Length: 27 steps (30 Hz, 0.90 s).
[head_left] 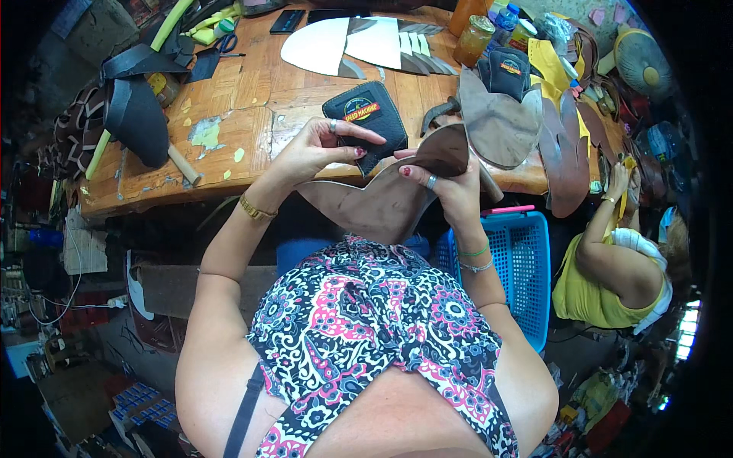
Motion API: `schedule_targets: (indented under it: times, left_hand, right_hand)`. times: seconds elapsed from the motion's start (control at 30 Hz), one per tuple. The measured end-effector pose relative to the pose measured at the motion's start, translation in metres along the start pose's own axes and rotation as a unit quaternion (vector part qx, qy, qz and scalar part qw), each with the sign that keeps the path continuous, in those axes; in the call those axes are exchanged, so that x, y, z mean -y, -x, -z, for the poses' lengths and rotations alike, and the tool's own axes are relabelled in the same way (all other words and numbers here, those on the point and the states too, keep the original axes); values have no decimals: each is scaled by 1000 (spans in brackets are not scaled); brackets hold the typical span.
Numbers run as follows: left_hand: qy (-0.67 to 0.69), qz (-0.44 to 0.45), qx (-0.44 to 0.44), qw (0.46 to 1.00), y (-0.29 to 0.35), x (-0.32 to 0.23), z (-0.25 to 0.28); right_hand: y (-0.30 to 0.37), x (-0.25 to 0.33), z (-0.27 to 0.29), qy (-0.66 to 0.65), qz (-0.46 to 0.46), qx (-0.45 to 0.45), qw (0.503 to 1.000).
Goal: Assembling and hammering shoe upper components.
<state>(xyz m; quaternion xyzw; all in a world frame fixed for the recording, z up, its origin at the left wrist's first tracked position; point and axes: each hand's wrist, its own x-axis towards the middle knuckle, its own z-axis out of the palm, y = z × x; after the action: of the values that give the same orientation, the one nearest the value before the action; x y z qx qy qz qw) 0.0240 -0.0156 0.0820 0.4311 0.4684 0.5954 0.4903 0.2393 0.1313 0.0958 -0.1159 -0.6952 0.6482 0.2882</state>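
My right hand (452, 183) grips a curved brown leather piece (374, 204), its thumb pressed on the near face. That piece bends up at its right end and hangs over the table's front edge toward my lap. Beside its left end, my left hand (313, 153) has thumb and index finger stretched out and apart. Under those fingers lies a black stitched leather patch (382, 114) with a coloured emblem; I cannot tell whether they touch it. A dark curved tool (439, 114), partly hidden by the leather, rests behind my right hand.
The worn wooden table (244, 114) carries white cut pieces (314, 44) at the back and grey-brown leather pieces (500, 126) at right. Jars (473, 40) stand at the back right. A blue basket (538, 267) sits right of me. A co-worker in yellow (603, 278) works at far right.
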Motion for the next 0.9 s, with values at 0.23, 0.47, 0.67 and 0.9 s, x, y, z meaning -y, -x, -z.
schedule_targets:
  times: [0.23, 0.47, 0.67, 0.9]
  left_hand:
    - [-2, 8, -22, 1000, 1, 3, 0]
    - [-11, 22, -16, 1000, 4, 0, -1]
    - [-16, 57, 30, 998, 6, -13, -1]
    - [-26, 41, 48, 998, 9, -9, 2]
  right_hand:
    - [-3, -9, -3, -42, -22, -8, 999]
    - [-5, -16, -5, -1, -1, -14, 1000]
    - [-9, -11, 0, 53, 13, -28, 998]
    - [-10, -15, 2, 58, 21, -18, 998]
